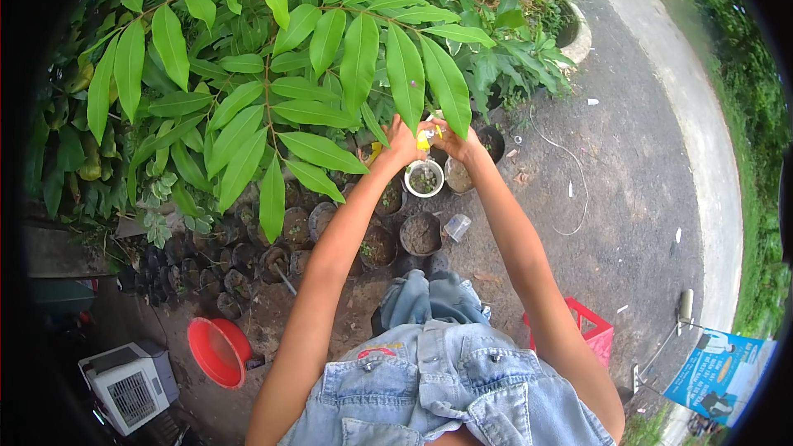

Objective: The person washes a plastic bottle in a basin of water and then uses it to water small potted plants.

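Note:
Both arms reach forward over a cluster of plant pots. My left hand (403, 144) and my right hand (457, 141) meet around a small yellow-and-clear plastic object (424, 140), whose exact kind I cannot tell. Long green leaves (406, 71) hang in front and cover part of the right hand. Just below the hands stands a round white pot (424, 194) with soil and small sprouts. Beside it, under the right wrist, is another soil-filled pot (459, 177). Another yellow piece (375, 148) shows by the left wrist, partly hidden.
Dark pots of soil (421, 234) and a clear plastic cup (458, 227) are near my feet. Further left are a red basin (220, 353) and an air cooler (129, 389). A red crate (598, 337) stands right, near a blue banner (718, 375); a thin cord (583, 179) lies on the pavement.

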Demonstrator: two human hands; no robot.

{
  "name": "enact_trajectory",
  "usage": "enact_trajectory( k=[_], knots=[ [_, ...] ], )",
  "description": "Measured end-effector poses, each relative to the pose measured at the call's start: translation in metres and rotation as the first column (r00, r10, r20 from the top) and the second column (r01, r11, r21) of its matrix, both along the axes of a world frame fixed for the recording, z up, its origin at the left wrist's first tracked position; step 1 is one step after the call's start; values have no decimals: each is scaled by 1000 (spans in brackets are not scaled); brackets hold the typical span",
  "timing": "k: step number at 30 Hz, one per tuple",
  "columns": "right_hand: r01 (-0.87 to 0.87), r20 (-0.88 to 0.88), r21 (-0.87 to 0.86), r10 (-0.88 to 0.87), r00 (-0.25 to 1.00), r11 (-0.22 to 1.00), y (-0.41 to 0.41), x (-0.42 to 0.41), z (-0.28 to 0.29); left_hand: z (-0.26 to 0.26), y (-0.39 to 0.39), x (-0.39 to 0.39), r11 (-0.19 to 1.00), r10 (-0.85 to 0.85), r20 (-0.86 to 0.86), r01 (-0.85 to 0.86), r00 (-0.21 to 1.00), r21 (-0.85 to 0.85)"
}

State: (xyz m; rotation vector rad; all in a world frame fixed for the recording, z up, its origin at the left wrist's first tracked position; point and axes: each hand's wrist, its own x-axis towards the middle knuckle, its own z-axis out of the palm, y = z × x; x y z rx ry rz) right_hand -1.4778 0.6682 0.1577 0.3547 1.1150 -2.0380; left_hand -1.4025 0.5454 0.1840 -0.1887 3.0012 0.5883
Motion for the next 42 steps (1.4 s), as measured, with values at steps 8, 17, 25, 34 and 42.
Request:
enact_trajectory(
  k=[8,17,25,34,42],
  knots=[
    [-36,-20,-62,34,999,997,8,-28,-30,-8,3,-23,997,-72,-55,70,996,-36],
    [-142,73,-51,145,987,989,33,-65,-37,-2,45,-52,993,30,85,-19,996,-120],
    [-294,61,41,291,955,955,81,-115,-41,-20,102,-88,992,128,34,-128,991,-16],
    [-311,112,40,305,946,950,123,-160,-41,-18,139,-132,992,127,23,-126,992,-27],
    [-268,128,14,264,956,963,142,-178,-38,-18,160,-152,990,102,22,-99,995,-98]
  ],
)
